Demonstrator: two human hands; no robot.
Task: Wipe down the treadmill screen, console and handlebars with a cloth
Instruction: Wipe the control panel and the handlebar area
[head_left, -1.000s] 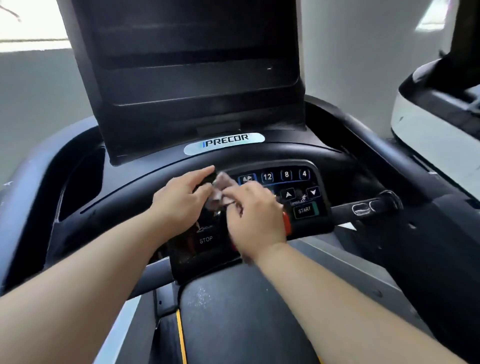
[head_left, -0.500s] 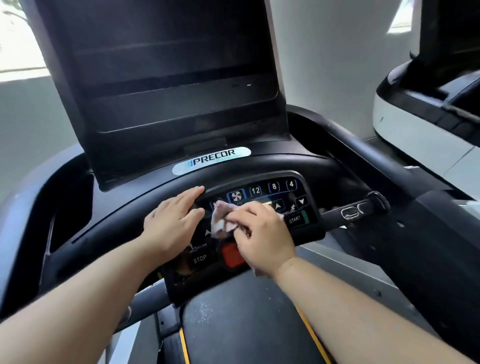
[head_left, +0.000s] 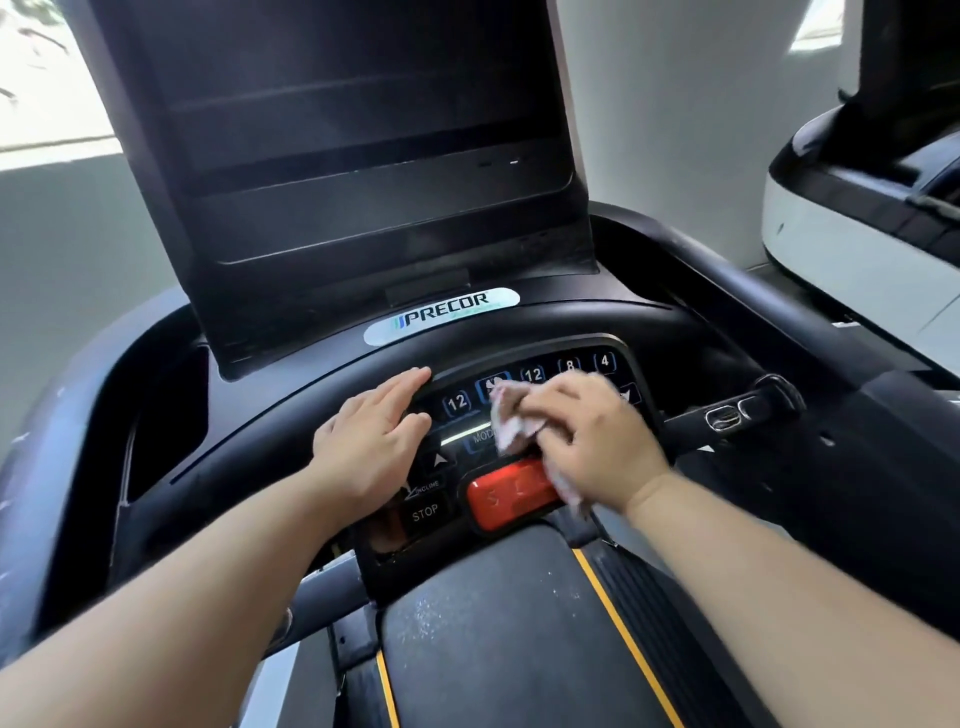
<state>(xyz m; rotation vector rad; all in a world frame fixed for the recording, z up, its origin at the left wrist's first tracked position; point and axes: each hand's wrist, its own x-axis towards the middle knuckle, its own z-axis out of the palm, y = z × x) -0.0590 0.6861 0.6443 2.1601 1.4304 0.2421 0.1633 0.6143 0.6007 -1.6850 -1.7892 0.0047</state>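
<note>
1. Black curved plastic treadmill console: it wraps round on the outer side of the left fingers.
2. Left hand: palm down and flat on the left part of the console. Fingers straight and close together, holding nothing. Fingertips touch the upper left rim of the glossy black button panel.
3. Large dark treadmill screen: it stands upright, well beyond both sets of fingertips. The oval silver PRECOR badge lies just past the left fingertips.
4. Small black STOP key: just beside the heel of the left hand, wrist side.
5. Crumpled pale pinkish cloth: on the button panel between the two hands. It is bunched under the right fingers and pressed on the middle keys, and one end trails out below the palm.
6. Red rectangular stop button: just below the cloth, at the wrist side of the right fingers.
7. Right hand: fingers curled tight round the cloth, knuckles up. The hand is slightly blurred.
8. Black right handlebar with metal sensor plate: beyond the right knuckles on the outer side, apart from the hand.
9. White and black neighbouring machine: far right, well apart.
</note>
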